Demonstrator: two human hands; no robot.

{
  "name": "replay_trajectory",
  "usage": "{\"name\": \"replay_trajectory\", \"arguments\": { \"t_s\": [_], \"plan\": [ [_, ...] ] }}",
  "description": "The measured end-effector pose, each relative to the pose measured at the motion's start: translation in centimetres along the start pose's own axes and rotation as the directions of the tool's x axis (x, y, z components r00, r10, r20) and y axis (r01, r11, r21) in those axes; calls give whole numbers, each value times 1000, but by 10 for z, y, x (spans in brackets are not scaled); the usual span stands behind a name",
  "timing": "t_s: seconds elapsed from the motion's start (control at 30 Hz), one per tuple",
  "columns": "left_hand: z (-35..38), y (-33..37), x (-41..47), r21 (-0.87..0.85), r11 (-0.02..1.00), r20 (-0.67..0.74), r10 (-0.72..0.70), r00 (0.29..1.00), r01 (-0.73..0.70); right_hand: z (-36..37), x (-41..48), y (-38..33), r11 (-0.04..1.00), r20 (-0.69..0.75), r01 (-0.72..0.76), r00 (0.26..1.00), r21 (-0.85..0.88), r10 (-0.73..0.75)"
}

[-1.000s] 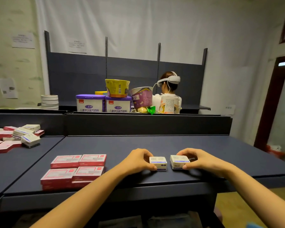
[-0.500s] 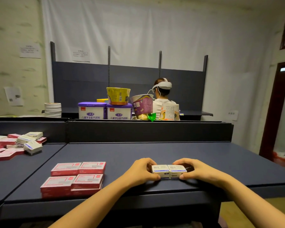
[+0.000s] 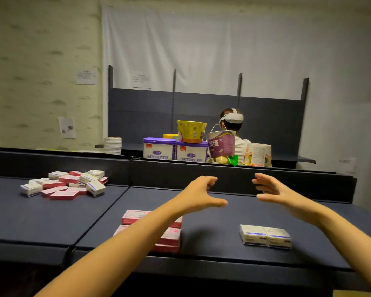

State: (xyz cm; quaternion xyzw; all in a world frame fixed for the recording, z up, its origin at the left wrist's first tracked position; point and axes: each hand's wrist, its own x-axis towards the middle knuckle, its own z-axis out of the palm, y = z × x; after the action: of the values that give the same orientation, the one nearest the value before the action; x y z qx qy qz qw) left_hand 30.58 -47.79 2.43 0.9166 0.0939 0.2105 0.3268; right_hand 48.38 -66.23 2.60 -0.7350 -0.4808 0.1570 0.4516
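Two small white cardboard boxes (image 3: 265, 236), print too blurred to be read, are seen touching side by side near the front edge of the dark matte table (image 3: 212, 239). The left hand (image 3: 201, 195) and right hand (image 3: 272, 192) are held apart above it, fingers spread, nothing gripped. Flat red cartons (image 3: 133, 216) are half hidden by the left forearm.

White boxes (image 3: 265, 236) with blue stripes; dark blue table (image 3: 212, 243)

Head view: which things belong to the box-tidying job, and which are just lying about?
In the job: pair of white boxes, red boxes, mixed pile of boxes, left hand, right hand.
Lying about: purple-lidded tins, yellow tub, purple bucket, stack of white lids.
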Motion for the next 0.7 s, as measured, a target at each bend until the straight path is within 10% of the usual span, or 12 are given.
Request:
{"name": "replay_trajectory", "arguments": {
  "t_s": [0.7],
  "plan": [
    [-311, -306, -68, 36, 969, -153, -235, 960, 243, 303, 232, -180, 989, 219, 120, 971, -90, -98]
  ]
}}
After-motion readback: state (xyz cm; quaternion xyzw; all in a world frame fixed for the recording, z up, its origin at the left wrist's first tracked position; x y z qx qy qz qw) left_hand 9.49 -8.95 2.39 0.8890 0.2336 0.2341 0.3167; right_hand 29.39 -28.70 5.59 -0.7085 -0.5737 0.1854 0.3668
